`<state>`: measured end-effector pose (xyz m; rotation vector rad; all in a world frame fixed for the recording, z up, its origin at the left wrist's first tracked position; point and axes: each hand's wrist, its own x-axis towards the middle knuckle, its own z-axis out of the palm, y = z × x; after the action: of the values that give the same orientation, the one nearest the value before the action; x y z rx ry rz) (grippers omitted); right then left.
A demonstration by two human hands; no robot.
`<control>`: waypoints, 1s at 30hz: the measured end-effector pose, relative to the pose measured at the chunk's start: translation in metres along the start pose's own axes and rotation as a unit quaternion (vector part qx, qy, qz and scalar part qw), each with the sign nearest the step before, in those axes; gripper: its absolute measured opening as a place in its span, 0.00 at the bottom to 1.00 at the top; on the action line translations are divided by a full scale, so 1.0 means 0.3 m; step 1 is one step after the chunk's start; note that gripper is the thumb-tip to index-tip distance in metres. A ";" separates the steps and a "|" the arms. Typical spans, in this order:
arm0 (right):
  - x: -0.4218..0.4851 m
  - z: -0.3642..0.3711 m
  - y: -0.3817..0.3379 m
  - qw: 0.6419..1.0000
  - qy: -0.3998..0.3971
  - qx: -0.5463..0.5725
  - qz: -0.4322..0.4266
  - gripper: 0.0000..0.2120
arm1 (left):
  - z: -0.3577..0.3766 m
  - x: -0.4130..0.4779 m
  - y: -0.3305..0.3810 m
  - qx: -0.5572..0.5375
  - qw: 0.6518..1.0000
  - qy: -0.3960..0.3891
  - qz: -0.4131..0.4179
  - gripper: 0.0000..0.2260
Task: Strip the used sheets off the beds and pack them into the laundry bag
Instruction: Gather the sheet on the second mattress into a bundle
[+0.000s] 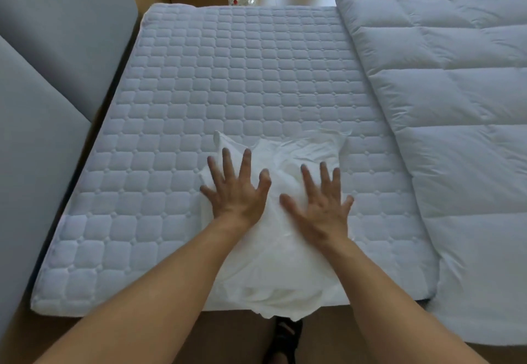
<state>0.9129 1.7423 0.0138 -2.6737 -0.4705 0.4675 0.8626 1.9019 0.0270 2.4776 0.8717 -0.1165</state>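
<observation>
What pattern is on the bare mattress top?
The mattress is pale blue-white, quilted in rounded squares; the head view shows it best.

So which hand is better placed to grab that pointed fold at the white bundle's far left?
Probably the left hand: its fingers lie spread just short of the pointed fold. The right hand rests flat further right on the white bundle, so it would have to cross over.
</observation>
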 end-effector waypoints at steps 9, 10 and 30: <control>0.011 0.273 0.135 0.985 -0.092 0.093 0.114 0.46 | 0.341 -0.094 -0.193 -0.147 0.953 -0.075 -0.255 0.40; 0.024 0.273 0.137 0.978 -0.096 0.124 0.138 0.47 | 0.341 -0.086 -0.188 -0.170 0.952 -0.068 -0.247 0.41; 0.132 0.166 0.199 0.991 0.019 0.024 0.128 0.50 | 0.272 0.347 -0.093 -0.033 0.974 -0.222 0.009 0.51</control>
<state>0.9443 1.7209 -0.0648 -2.7027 -0.1014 0.4913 0.9348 1.9391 -0.0811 2.2644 0.6463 -0.5992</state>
